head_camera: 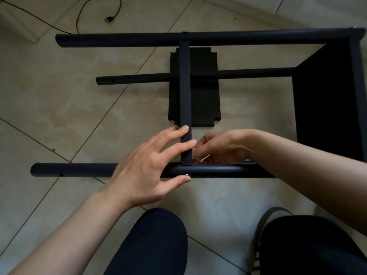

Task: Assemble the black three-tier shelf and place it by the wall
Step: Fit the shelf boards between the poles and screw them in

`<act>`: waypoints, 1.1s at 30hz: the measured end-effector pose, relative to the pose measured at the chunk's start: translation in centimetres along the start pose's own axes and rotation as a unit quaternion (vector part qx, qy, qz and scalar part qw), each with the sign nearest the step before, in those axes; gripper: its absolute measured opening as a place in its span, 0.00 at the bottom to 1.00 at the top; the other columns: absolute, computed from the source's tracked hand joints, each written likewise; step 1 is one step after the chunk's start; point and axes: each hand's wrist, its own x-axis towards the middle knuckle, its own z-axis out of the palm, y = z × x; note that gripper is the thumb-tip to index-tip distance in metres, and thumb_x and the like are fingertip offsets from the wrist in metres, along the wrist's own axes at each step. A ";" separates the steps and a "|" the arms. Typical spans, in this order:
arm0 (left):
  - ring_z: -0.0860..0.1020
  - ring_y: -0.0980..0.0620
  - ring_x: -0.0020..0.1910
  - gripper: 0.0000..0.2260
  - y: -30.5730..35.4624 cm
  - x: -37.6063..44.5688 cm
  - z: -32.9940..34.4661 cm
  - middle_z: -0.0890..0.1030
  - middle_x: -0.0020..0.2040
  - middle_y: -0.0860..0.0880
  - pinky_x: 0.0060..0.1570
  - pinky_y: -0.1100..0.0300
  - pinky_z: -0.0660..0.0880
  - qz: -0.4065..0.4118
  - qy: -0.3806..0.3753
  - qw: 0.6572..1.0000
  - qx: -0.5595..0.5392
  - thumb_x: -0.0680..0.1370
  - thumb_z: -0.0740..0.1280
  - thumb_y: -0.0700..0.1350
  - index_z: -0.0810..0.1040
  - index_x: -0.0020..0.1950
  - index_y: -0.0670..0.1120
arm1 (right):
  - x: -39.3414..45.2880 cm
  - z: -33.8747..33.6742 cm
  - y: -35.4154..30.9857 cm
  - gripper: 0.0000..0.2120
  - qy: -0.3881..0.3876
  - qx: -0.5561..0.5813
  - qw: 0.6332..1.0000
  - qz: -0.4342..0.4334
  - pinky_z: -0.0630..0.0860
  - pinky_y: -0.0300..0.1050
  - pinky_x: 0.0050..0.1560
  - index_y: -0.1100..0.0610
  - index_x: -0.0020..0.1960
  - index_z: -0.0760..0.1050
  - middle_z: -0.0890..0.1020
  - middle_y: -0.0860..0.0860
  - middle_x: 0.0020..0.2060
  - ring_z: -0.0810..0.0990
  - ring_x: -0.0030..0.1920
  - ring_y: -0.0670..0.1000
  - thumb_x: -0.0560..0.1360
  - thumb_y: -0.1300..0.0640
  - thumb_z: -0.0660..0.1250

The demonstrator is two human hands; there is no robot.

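Note:
The black shelf frame lies on its side on the tiled floor. Its near pole [79,170] runs left to right in front of me and the far pole [119,38] runs parallel above it. A flat black crossbar [184,86] joins the two. My left hand [143,167] spans the joint with straight fingers on the crossbar's lower end and its thumb pressing a silver screw [186,175] in the near pole. My right hand [220,147] reaches over the pole from the right, its curled fingers pinching the crossbar's end. A black shelf board [325,96] is fixed at the frame's right end.
A third pole [135,78] lies lower inside the frame, over a loose black shelf panel [204,100] flat on the floor. A black cable [79,14] with a plug [109,19] trails at the top left. My knees [155,245] are below the near pole.

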 end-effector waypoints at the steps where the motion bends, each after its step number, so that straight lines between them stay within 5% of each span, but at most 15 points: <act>1: 0.62 0.51 0.78 0.31 0.0 0.0 0.0 0.62 0.79 0.54 0.67 0.49 0.72 0.001 0.001 1.000 0.000 0.75 0.62 0.64 0.67 0.77 0.55 | 0.1 0.2 0.1 0.06 0.002 -0.003 1.000 0.000 0.80 0.39 0.40 0.58 0.44 0.81 0.82 0.52 0.40 0.82 0.38 0.46 0.78 0.58 0.67; 9: 0.63 0.51 0.77 0.30 0.0 0.0 0.1 0.62 0.79 0.54 0.66 0.52 0.71 0.002 0.003 1.000 0.007 0.75 0.63 0.64 0.67 0.76 0.56 | 0.0 0.0 -0.2 0.08 0.008 0.006 1.000 0.001 0.78 0.42 0.43 0.58 0.40 0.80 0.82 0.51 0.36 0.81 0.39 0.48 0.77 0.61 0.67; 16: 0.63 0.51 0.77 0.31 0.1 0.0 0.0 0.62 0.79 0.54 0.67 0.50 0.72 0.001 0.002 1.000 0.005 0.75 0.63 0.64 0.68 0.76 0.55 | 0.2 0.4 -0.1 0.06 0.007 -0.005 1.000 -0.009 0.78 0.36 0.35 0.58 0.44 0.80 0.82 0.51 0.36 0.83 0.34 0.44 0.78 0.59 0.67; 21: 0.64 0.50 0.77 0.30 0.1 0.0 0.0 0.63 0.78 0.53 0.66 0.50 0.73 0.003 0.006 1.000 0.007 0.75 0.63 0.64 0.68 0.76 0.55 | -0.3 -0.1 -0.3 0.08 0.001 0.010 1.000 0.009 0.80 0.43 0.43 0.57 0.41 0.82 0.83 0.53 0.40 0.83 0.41 0.48 0.77 0.60 0.67; 28: 0.65 0.51 0.76 0.30 0.0 0.0 0.1 0.63 0.78 0.54 0.65 0.53 0.72 0.005 0.009 1.000 0.006 0.75 0.63 0.64 0.68 0.76 0.55 | 0.0 0.3 -0.3 0.03 0.017 0.033 0.999 0.004 0.80 0.37 0.36 0.59 0.45 0.79 0.83 0.51 0.36 0.83 0.35 0.45 0.76 0.60 0.68; 33: 0.64 0.50 0.76 0.31 0.0 0.0 0.0 0.63 0.78 0.53 0.64 0.53 0.72 0.003 0.004 1.000 0.011 0.75 0.63 0.64 0.67 0.76 0.55 | -0.1 -0.3 -0.3 0.04 0.004 0.010 1.000 0.021 0.81 0.42 0.43 0.59 0.45 0.81 0.83 0.53 0.40 0.83 0.39 0.48 0.76 0.60 0.68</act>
